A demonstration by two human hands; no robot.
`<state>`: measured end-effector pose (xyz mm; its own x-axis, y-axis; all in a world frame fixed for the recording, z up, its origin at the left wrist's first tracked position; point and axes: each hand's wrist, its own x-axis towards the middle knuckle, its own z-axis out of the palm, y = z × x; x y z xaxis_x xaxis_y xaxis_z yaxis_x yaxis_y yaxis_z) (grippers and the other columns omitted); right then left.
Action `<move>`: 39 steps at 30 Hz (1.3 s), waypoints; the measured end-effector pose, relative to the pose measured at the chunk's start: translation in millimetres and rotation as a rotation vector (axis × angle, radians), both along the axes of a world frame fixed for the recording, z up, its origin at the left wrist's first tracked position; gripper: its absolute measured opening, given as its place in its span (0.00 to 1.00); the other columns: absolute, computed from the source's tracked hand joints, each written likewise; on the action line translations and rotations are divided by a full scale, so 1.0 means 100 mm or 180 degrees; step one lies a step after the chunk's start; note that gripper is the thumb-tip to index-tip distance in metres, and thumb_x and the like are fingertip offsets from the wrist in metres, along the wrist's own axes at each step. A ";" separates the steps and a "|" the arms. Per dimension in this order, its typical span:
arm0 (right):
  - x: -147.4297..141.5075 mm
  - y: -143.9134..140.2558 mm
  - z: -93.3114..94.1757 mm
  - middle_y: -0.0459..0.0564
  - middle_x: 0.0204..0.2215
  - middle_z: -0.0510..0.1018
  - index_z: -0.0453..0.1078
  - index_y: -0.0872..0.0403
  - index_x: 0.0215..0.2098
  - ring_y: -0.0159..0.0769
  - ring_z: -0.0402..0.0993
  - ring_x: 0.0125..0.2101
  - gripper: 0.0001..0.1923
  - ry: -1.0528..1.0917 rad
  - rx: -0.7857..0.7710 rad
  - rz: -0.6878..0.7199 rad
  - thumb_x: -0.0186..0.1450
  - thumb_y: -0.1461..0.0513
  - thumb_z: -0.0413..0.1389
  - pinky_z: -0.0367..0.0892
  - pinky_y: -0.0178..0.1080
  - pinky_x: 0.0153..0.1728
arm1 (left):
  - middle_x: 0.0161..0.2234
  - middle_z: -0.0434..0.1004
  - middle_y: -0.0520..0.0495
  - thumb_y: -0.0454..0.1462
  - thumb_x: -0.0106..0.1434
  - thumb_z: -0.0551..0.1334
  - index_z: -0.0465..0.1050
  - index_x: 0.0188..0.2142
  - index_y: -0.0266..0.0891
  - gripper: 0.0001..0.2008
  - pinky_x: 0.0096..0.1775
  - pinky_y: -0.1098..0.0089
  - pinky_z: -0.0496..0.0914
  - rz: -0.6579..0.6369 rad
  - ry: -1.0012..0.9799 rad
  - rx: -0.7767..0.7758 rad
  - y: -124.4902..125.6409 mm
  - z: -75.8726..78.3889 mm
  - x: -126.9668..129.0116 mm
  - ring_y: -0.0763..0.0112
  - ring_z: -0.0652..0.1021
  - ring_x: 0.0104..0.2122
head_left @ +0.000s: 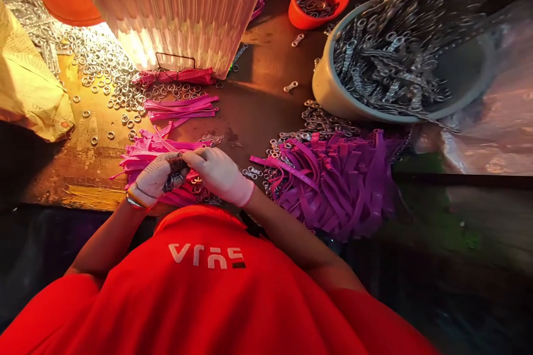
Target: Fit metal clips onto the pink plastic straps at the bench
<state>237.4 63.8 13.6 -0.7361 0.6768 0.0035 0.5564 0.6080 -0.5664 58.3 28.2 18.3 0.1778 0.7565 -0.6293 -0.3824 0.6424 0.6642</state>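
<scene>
My left hand [150,180], in a knit glove with dark fingertips, is closed around a small grey metal piece [175,180] whose kind I cannot make out. My right hand [222,175], in a white glove, meets it with thumb and fingers pinched together. What lies in that pinch is hidden. Under both hands spreads a pile of pink straps [137,150]. Farther off lies a smaller bundle of pink straps [183,107]. To the right of my right hand is a large heap of purple straps [333,183], with small metal links [252,172] at its edge.
Loose metal rings [110,69] cover the table's left side beside a yellow paper sack [31,83]. A ribbed translucent panel [175,5] stands ahead. A red scoop [297,8] holds rings. At right, a pale bucket [328,80] overflows with metal chain pieces [395,66].
</scene>
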 end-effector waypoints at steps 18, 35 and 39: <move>-0.09 -0.18 0.07 0.59 0.38 0.82 0.75 0.57 0.44 0.43 0.76 0.37 0.17 -0.0422 -0.0267 -0.1113 0.74 0.56 0.48 0.61 0.39 0.38 | 0.18 0.62 0.58 0.41 0.55 0.74 0.67 0.26 0.37 0.18 0.17 0.80 0.57 0.0133 0.0347 0.0058 0.06 0.13 0.22 0.83 0.62 0.15; -1.02 1.67 -1.28 0.69 0.56 0.74 0.75 0.64 0.51 0.54 0.65 0.56 0.18 -0.1062 -0.0146 -0.0432 0.74 0.62 0.47 0.60 0.51 0.53 | 0.24 0.70 0.53 0.30 0.68 0.61 0.76 0.41 0.32 0.05 0.13 0.82 0.52 0.1470 -0.0638 -0.0960 0.35 -0.13 -0.31 0.84 0.60 0.13; -0.99 1.52 -1.23 0.68 0.53 0.75 0.75 0.65 0.50 0.55 0.66 0.53 0.18 -0.0959 0.0154 -0.0224 0.74 0.63 0.47 0.59 0.53 0.53 | 0.29 0.76 0.49 0.29 0.67 0.62 0.76 0.43 0.31 0.06 0.13 0.83 0.53 0.1558 -0.0201 -0.0928 0.35 -0.18 -0.29 0.86 0.62 0.14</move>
<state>138.5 215.7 -109.2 -0.6601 0.7306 -0.1744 0.7366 0.5841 -0.3410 29.3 63.4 0.1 -0.1056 0.5569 -0.8239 -0.7146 0.5336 0.4523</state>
